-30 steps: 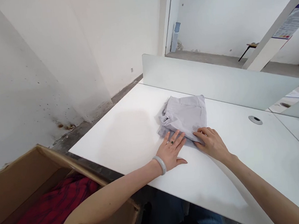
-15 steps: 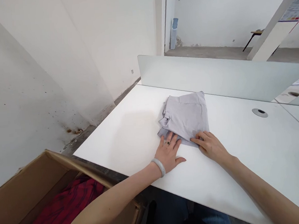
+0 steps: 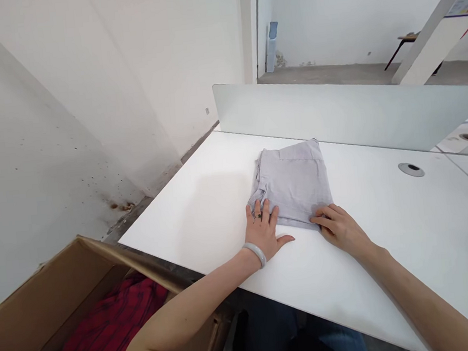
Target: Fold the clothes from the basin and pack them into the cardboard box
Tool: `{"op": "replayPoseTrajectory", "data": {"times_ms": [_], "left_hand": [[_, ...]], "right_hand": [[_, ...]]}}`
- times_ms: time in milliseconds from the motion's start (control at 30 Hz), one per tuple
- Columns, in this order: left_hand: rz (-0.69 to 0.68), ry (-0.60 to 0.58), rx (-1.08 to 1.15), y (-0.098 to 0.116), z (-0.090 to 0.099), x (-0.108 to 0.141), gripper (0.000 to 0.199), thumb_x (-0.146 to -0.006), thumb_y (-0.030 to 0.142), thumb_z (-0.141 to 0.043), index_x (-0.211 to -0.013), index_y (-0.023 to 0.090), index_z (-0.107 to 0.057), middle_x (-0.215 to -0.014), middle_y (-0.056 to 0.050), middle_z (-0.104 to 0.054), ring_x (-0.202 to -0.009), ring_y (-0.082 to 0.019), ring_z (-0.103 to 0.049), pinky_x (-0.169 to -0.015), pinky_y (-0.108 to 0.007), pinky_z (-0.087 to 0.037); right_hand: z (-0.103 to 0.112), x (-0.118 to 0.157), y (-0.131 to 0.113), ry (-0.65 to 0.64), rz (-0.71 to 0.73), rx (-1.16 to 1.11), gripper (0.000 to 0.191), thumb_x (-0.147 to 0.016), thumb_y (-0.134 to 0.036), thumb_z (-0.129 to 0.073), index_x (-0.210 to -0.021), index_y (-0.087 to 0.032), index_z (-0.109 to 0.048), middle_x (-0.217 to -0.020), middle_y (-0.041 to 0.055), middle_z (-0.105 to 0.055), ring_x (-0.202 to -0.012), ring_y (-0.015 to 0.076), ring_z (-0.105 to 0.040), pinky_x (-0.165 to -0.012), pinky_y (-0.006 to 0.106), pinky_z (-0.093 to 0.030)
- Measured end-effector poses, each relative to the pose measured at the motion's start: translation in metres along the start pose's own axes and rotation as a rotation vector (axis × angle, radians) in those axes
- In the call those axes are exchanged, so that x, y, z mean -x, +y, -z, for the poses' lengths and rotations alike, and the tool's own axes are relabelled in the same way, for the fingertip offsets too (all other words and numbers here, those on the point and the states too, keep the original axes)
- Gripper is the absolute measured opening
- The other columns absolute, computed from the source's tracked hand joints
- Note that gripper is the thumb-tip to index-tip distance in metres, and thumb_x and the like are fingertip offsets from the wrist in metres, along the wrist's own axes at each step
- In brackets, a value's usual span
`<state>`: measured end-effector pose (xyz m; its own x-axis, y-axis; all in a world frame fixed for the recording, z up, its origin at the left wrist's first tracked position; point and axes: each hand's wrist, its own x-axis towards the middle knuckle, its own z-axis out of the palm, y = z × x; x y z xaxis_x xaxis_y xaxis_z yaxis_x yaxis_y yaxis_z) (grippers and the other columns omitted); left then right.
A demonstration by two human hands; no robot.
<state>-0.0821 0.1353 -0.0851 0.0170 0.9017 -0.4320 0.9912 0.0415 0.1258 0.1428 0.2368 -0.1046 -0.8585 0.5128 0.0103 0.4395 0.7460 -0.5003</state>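
Observation:
A light grey garment (image 3: 295,178) lies folded into a rough square on the white table; I cannot tell its exact kind. My left hand (image 3: 262,231), with a ring and a pale bangle, rests with spread fingers on the garment's near left corner, thumb out over the tabletop. At the near right corner, my right hand (image 3: 339,229) pinches the garment's edge between thumb and fingers. Loose folds bunch along its left side, while the top layer looks mostly smooth.
A cardboard box (image 3: 58,278) holding a red plaid cloth (image 3: 112,328) stands at the lower left, against the white table's (image 3: 205,216) near edge. A low frosted divider (image 3: 335,114) borders the back. A cable hole (image 3: 411,169) is on the right.
The garment's near edge has been drawn straighter, and its top layer covers more of the lower one. My right hand has shifted slightly right with the corner; my left fingers now press the top layer.

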Motion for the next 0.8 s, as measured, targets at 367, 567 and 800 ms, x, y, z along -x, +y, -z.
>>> {"op": "replayPoseTrajectory", "data": {"times_ms": [367,567,800], "left_hand": [[-0.042,-0.028,0.038,0.009,0.005,0.022,0.094,-0.08,0.078,-0.029,-0.147,0.011,-0.029,-0.155,-0.017,-0.015,-0.143,-0.036,-0.009,-0.114,-0.055,-0.018],[-0.148,0.007,0.036,0.023,0.012,0.052,0.093,-0.082,0.076,-0.025,-0.146,0.009,-0.029,-0.155,-0.016,-0.015,-0.144,-0.033,-0.008,-0.114,-0.053,-0.019],[-0.158,0.024,0.021,0.027,0.011,0.06,0.087,-0.086,0.072,-0.022,-0.146,0.01,-0.029,-0.156,-0.013,-0.014,-0.144,-0.03,-0.007,-0.115,-0.05,-0.018]], "right_hand": [[0.012,0.014,0.001,-0.035,-0.023,-0.059,0.027,-0.086,-0.007,-0.043,-0.094,-0.02,-0.066,-0.095,0.0065,-0.062,-0.086,0.0179,-0.055,-0.077,0.034,-0.049],[0.026,0.042,0.002,-0.058,-0.032,-0.08,0.026,-0.086,-0.009,-0.043,-0.094,-0.021,-0.064,-0.097,0.0058,-0.062,-0.084,0.0172,-0.056,-0.075,0.035,-0.05],[0.029,0.047,0.0,-0.046,-0.055,-0.123,0.024,-0.086,-0.01,-0.045,-0.093,-0.022,-0.065,-0.096,0.0059,-0.063,-0.088,0.0187,-0.056,-0.073,0.035,-0.05]]}}
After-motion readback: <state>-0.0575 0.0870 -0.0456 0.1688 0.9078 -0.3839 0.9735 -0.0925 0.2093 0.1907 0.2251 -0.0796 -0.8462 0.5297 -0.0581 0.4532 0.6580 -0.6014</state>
